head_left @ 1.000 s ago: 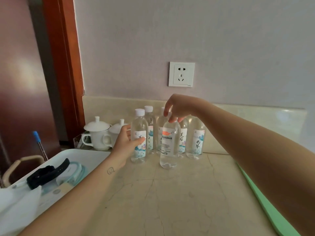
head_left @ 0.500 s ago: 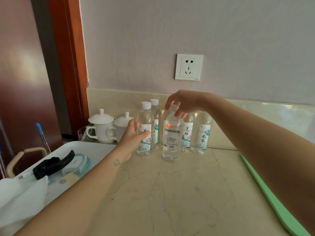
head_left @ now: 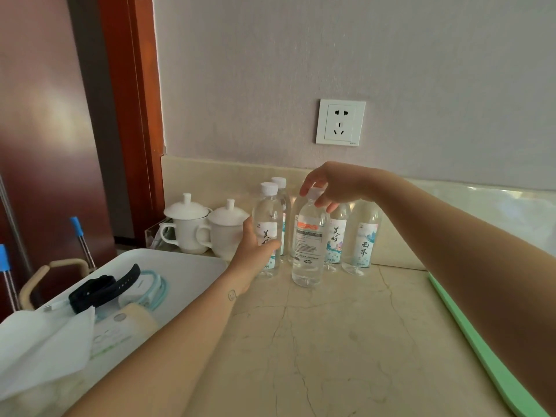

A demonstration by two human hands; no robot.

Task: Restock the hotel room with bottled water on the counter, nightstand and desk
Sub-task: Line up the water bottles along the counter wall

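Orange-labelled bottle [head_left: 308, 245] is pinched at its cap by the right hand [head_left: 334, 185], the neighbouring bottle [head_left: 268, 218] gripped by the left hand [head_left: 254, 254]. Alignment along the back edge of the desk [head_left: 331, 341] is seemingly intended.

Bare counter [head_left: 346, 341] before crowded bottles [head_left: 337, 236]

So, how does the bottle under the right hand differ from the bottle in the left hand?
The right hand pinches the front bottle by its white cap; the left hand wraps the body of the left bottle. The front bottle shows small print under an orange band; the left bottle shows large characters on a pale label. The front bottle stands nearer the camera than the left bottle. Both are clear, upright and white-capped.
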